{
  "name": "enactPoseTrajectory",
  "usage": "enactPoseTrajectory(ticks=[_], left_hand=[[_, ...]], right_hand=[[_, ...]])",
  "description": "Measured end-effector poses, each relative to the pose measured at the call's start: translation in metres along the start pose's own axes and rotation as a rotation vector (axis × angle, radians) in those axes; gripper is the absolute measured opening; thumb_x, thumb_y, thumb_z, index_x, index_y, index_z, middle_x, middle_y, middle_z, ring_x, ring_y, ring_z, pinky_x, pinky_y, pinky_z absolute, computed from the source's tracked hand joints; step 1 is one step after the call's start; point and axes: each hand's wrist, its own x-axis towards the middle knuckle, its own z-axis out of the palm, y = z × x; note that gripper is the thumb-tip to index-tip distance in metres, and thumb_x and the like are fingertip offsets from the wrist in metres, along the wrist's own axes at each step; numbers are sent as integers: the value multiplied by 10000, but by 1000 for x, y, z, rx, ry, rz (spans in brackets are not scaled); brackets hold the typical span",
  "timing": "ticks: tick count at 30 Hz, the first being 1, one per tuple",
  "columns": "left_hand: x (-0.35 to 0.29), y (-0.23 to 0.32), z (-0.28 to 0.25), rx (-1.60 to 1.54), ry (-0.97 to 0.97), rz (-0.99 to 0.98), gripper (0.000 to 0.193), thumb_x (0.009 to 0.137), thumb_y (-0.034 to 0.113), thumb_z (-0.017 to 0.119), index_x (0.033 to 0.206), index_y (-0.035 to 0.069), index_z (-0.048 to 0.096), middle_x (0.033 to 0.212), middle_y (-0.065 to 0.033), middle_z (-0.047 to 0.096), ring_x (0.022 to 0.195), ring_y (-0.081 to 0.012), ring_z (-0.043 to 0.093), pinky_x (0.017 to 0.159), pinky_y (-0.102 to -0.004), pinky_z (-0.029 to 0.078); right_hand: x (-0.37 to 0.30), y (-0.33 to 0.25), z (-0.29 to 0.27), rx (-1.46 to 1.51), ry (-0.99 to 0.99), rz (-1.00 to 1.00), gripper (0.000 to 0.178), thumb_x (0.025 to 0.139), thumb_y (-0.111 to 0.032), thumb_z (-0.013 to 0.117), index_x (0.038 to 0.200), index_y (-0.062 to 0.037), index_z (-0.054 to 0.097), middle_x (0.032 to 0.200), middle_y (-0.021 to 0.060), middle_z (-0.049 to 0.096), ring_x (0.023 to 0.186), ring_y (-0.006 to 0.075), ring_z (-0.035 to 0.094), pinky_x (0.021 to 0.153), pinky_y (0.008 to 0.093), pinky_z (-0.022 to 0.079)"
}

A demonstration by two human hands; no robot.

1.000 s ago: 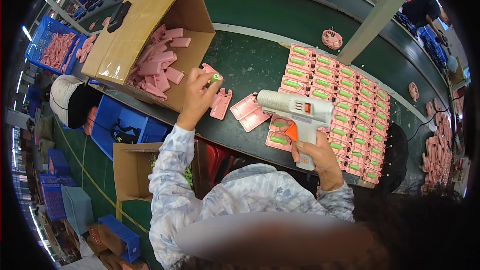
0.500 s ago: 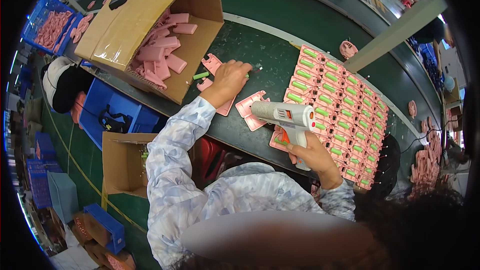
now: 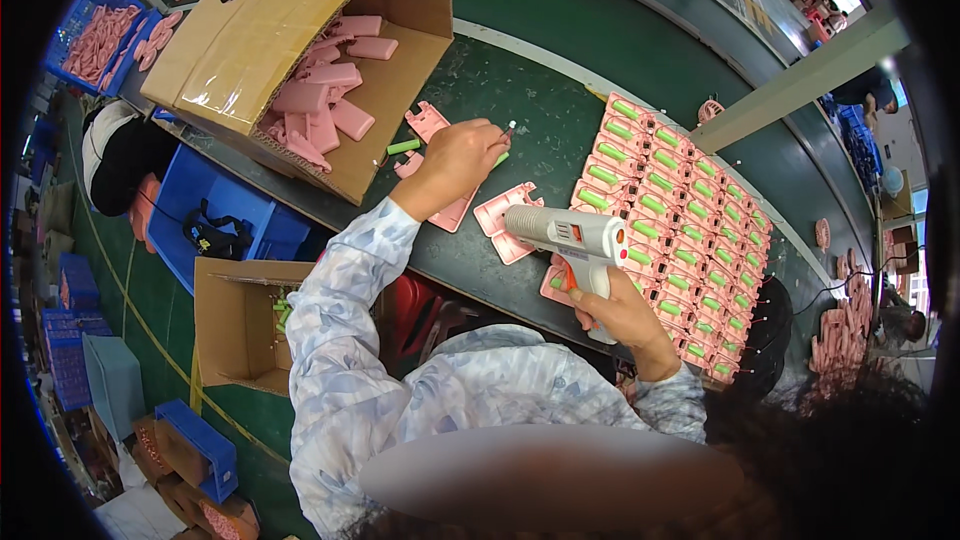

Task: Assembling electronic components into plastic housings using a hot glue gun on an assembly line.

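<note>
My right hand (image 3: pixel 630 315) is wrapped round the grip of a white and grey glue gun (image 3: pixel 570 232) with an orange trigger, its nozzle end toward the left. Under that end lies an open pink plastic shell (image 3: pixel 500 220). Farther left, my left hand (image 3: pixel 460 168) is closed on a green battery (image 3: pixel 502 159), which shows only in part. A small white connector (image 3: pixel 512 125) sticks out past the fingertips. Partly covered by this hand are more pink shells (image 3: pixel 427 121), and a loose green battery (image 3: pixel 403 146) lies next to them.
On the right of the dark green table stand rows of pink shells (image 3: pixel 660 202) holding green batteries. A cardboard box (image 3: pixel 250 50) on its side holds pink covers (image 3: pixel 325 90). Below the table edge are a blue bin (image 3: pixel 180 210) and another carton (image 3: pixel 225 325). A pale post (image 3: pixel 790 80) rises behind the rows.
The white connector now shows more plainly beyond my left fingertips. Both hands stay in nearly the same places, and the glue gun is still held over the open shell.
</note>
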Motion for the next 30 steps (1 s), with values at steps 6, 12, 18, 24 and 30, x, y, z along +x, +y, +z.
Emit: enactPoseTrajectory(ticks=[6,12,18,24,30], left_hand=[[-20,11,-1,-278,-181,21,94,821,102,725,813,10,708,1117,-100,657,1117,-302,587,917,-413,469],[-36,21,19,-87,-106,149,117,780,120,760,778,12,714,1299,-137,589,1316,-369,462,1060,-538,391],[-41,28,24,13,-97,133,118,777,127,758,752,19,717,1350,-156,554,1369,-368,408,1100,-623,321],[-36,19,1,-25,123,116,129,769,127,761,867,60,712,1201,-113,634,1226,-345,531,989,-478,432],[-44,0,-38,351,112,-56,56,789,94,692,842,76,702,856,-75,627,895,-277,616,762,-421,477]], right_hand=[[-4,6,0,6,41,15,196,923,-161,597,1042,-5,598,631,7,559,525,96,515,483,269,377],[-12,15,0,85,56,-29,178,915,-159,593,1001,-4,607,636,19,593,551,100,546,509,270,410],[-19,12,-1,56,48,-19,177,913,-159,596,988,1,602,626,18,591,550,100,545,509,266,411],[-13,18,0,126,96,-41,211,915,-147,588,1054,13,584,626,17,565,532,98,517,495,266,393],[-4,12,5,192,142,-67,233,917,-139,580,1090,18,565,645,28,558,530,101,512,491,264,386]])
